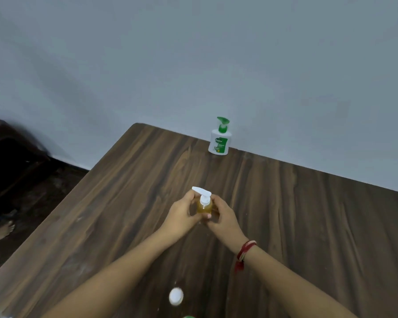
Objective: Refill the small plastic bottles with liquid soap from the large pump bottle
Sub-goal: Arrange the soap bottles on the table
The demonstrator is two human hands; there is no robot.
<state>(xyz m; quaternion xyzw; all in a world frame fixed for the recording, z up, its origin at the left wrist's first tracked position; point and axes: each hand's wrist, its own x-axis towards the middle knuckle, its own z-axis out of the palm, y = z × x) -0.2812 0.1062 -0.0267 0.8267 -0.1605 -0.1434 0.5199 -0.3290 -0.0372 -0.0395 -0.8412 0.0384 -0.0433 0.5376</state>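
A small clear bottle (pixel 204 206) of amber liquid soap with a white pump head stands at the middle of the wooden table (pixel 308 214). My left hand (pixel 182 214) grips its left side, fingers up near the pump collar. My right hand (pixel 223 216) grips its right side. A larger white bottle (pixel 219 141) with a green label and green pump stands untouched at the table's far edge by the wall. A white round cap (pixel 176 296) lies on the table near me, between my forearms. A bit of green (pixel 189 316) shows at the bottom edge.
A grey wall runs behind the table. Dark wooden furniture (pixel 12 157) stands at the left on a dark floor, and another person's bare foot (pixel 2 230) is beside it. A red thread band (pixel 245 249) circles my right wrist.
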